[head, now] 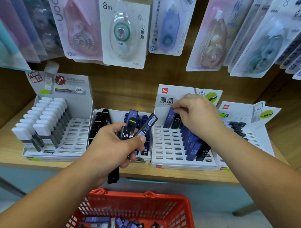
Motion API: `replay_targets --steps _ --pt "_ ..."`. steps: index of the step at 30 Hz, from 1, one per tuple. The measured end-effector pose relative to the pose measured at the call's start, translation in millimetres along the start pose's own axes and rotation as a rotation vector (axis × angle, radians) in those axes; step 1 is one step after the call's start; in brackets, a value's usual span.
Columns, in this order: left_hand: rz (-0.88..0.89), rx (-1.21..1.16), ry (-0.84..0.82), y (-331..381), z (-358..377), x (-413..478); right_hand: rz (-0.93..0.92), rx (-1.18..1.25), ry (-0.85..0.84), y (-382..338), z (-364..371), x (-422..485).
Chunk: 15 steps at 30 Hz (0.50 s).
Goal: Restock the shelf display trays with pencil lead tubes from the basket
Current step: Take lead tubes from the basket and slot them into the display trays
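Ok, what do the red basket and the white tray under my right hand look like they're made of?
Red basket: likely moulded plastic, slightly glossy; its walls are a regular grid of holes. White tray: slotted insert looks like thin matte plastic, its printed backboard like card; I cannot be sure.

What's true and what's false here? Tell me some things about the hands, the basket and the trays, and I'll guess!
1. The left hand holds several lead tubes. True.
2. The basket is blue. False: it is red.
3. The right hand pinches a purple tube at the back of a white tray. True.
4. The basket is empty. False: loose tubes lie in it.
5. Every slot in that white tray is filled. False: many slots are bare.
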State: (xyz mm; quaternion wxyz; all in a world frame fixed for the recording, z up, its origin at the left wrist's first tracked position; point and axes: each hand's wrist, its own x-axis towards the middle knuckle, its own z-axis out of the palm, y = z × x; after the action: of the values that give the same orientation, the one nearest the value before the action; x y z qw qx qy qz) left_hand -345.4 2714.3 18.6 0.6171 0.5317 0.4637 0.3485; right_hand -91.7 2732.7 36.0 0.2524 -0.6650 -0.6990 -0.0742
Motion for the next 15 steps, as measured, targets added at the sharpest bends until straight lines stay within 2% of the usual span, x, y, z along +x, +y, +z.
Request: replay_targets --steps 3,6,8,11,15 --pt "-0.006 0.008 0.003 -1.2 2.1 1.2 -0.054 -0.022 -0.007 -0.5 0.1 -1.2" --pt "-0.011 0.014 -0.006 -2.7 3.5 1.9 0.092 0.138 -0.048 -4.2 2.8 2.2" --pt "-0.007 0.019 -0.007 -3.2 3.2 2.1 0.136 0.144 -0.034 -1.9 5.1 4.4" --pt "-0.001 0.028 0.001 -3.7 1.5 2.4 0.03 0.015 -0.06 1.3 5.3 3.4" --pt "-0.006 0.025 0.011 -3.6 1.3 2.7 -0.048 0.002 -0.05 0.8 3.7 2.3"
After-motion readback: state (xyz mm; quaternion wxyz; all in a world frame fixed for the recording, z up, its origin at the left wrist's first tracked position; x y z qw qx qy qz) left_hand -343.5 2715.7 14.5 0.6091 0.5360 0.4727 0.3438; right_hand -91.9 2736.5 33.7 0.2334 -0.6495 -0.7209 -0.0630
